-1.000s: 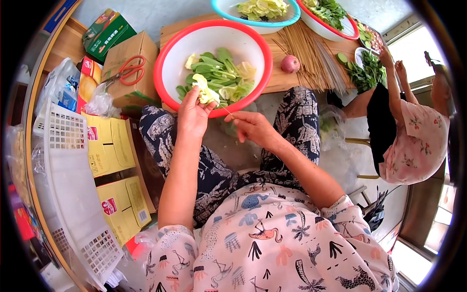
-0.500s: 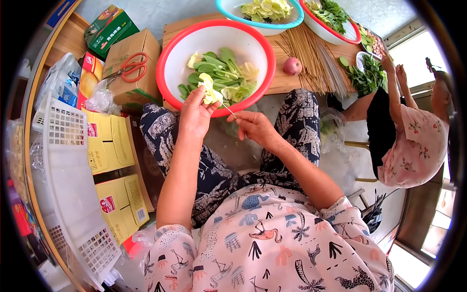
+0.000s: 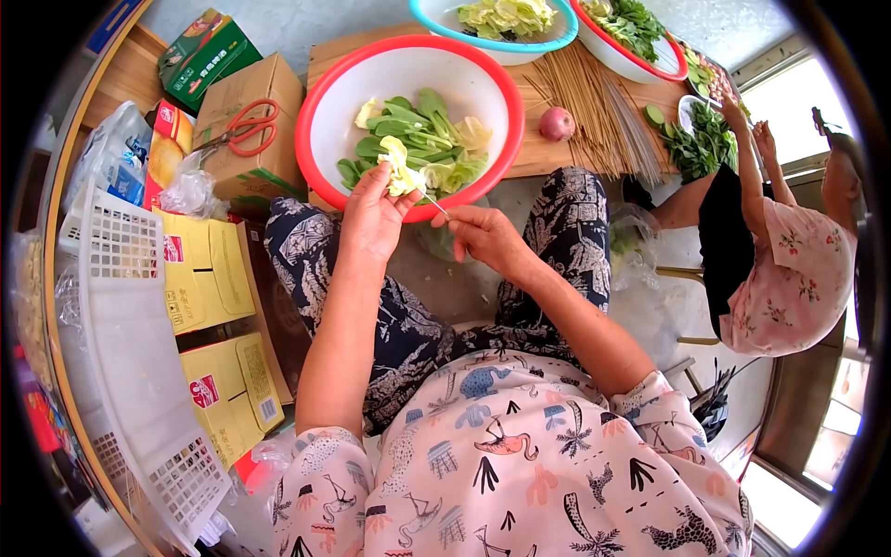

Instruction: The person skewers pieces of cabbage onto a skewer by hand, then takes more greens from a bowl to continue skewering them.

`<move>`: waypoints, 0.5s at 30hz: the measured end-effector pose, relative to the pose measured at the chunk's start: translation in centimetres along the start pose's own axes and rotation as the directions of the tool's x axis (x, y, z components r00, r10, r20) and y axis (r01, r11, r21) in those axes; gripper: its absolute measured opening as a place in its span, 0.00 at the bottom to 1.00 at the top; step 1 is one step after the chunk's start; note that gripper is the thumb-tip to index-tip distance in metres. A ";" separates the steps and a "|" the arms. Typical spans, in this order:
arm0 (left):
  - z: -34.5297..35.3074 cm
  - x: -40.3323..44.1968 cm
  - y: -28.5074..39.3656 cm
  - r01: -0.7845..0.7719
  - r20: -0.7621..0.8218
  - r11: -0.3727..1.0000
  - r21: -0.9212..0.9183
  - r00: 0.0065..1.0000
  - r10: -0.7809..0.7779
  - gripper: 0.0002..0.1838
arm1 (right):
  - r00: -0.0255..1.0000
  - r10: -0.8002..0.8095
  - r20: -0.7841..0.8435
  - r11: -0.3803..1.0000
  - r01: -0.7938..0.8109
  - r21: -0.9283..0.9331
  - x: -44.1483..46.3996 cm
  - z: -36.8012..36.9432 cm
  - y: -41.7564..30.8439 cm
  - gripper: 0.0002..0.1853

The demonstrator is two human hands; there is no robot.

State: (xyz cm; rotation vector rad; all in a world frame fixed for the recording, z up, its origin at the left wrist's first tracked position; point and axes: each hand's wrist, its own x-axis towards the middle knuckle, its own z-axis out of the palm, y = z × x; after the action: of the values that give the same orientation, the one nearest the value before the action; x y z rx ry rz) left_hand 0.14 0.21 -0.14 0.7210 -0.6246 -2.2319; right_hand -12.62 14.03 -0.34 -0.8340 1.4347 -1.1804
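My left hand (image 3: 374, 212) pinches a pale yellow-green leaf piece (image 3: 399, 167) over the near rim of the red-rimmed basin (image 3: 325, 102). Between finger and thumb, my right hand (image 3: 483, 237) grips a thin skewer (image 3: 431, 199), whose far end meets the leaf. Green leafy stalks (image 3: 413, 125) and a few paler leaves lie inside the basin. To the right of it, on the wooden board (image 3: 529, 153), are a purple-red onion (image 3: 556, 124) and a spread of thin sticks (image 3: 594, 111).
Behind are a blue-rimmed basin (image 3: 436, 26) and another red-rimmed basin (image 3: 650, 67) with greens. Scissors (image 3: 249, 128) lie on a cardboard box (image 3: 218, 97) at left, beside yellow boxes (image 3: 213, 278) and a white basket (image 3: 130, 334). A person (image 3: 789, 269) sits at right.
Compared with a second ago, my right hand is slightly farther right and more of the skewer shows between my hands. My left hand still holds the leaf.
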 end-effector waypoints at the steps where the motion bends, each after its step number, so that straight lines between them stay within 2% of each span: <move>1: 0.1 -0.1 0.0 0.003 0.003 1.000 -0.001 1.000 -0.003 0.10 | 1.000 0.002 0.006 1.000 -0.002 0.002 0.0 0.0 0.1 0.09; 9: -0.1 0.0 -0.5 -0.021 -0.010 0.999 0.029 1.000 0.021 0.10 | 0.999 0.023 0.028 0.991 -0.026 0.128 0.2 0.4 -0.5 0.10; 11: -0.2 -0.3 -1.2 0.082 0.061 0.995 0.053 0.995 -0.085 0.11 | 0.998 0.045 0.049 0.989 -0.052 0.136 0.3 0.5 -1.5 0.10; 15: 0.1 -0.3 -1.1 0.029 0.062 0.999 0.034 0.998 -0.031 0.12 | 0.998 0.031 0.047 0.987 -0.038 0.156 0.7 0.7 -1.8 0.09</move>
State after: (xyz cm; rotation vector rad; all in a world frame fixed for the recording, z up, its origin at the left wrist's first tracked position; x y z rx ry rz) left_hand -0.32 1.16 -0.66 0.6839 -0.6868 -2.2842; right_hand -12.29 12.74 1.20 -0.7193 1.2963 -1.2242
